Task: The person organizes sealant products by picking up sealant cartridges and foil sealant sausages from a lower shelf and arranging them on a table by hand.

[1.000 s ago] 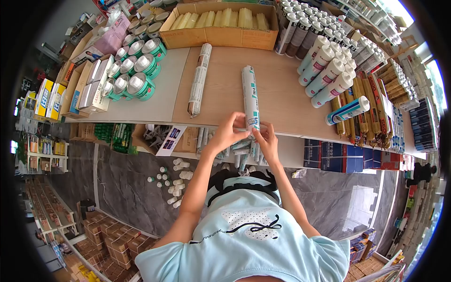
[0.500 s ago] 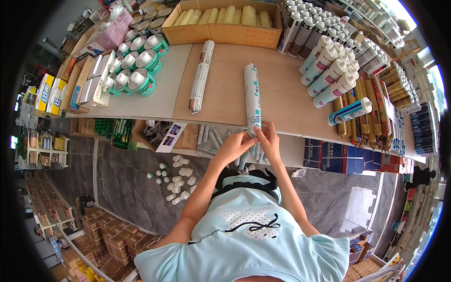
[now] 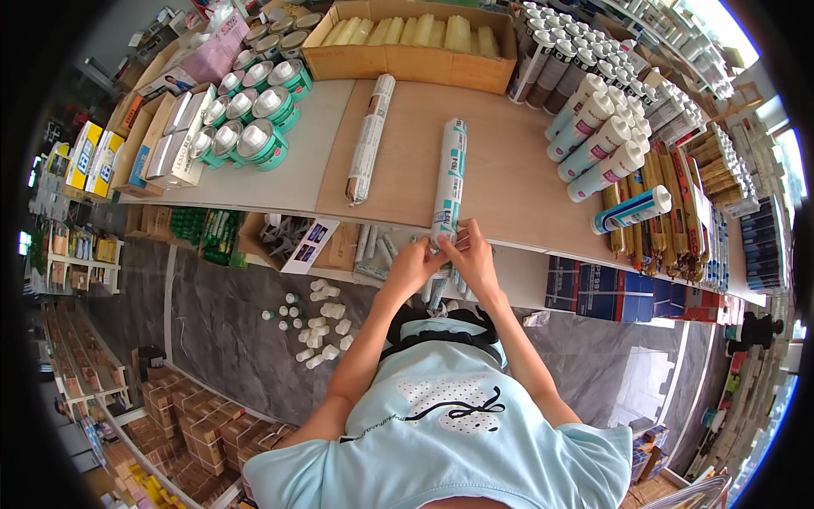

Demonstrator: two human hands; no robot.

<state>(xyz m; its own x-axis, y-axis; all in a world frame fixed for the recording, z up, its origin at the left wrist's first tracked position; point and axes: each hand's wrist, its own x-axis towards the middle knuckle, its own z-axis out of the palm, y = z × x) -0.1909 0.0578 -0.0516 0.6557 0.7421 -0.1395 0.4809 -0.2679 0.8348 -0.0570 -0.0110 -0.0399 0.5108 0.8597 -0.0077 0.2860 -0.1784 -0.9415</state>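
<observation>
A white and teal sealant sausage pack (image 3: pixel 449 182) lies lengthwise on the wooden tabletop (image 3: pixel 407 144), its near end at the front edge. My left hand (image 3: pixel 413 270) is closed at that near end, fingertips pinching it from the left. From the right, my right hand (image 3: pixel 471 261) pinches the same end, thumb and fingers close to the left ones. The exact spot under the fingertips is partly hidden. A second sausage pack (image 3: pixel 370 140), white and brown, rests to the left, apart from both hands.
Green-and-white cans (image 3: pixel 261 142) and a carton of yellowish sticks (image 3: pixel 407 61) stand at the left and back. White-capped cartridges (image 3: pixel 606 165) line the right, with one blue-white cartridge (image 3: pixel 632 210) lying tilted. White bottles (image 3: pixel 318 327) are on the floor below.
The near end of the held sausage pack has swung slightly left, with both hands moving along with it. The other sausage pack stays on the table.
</observation>
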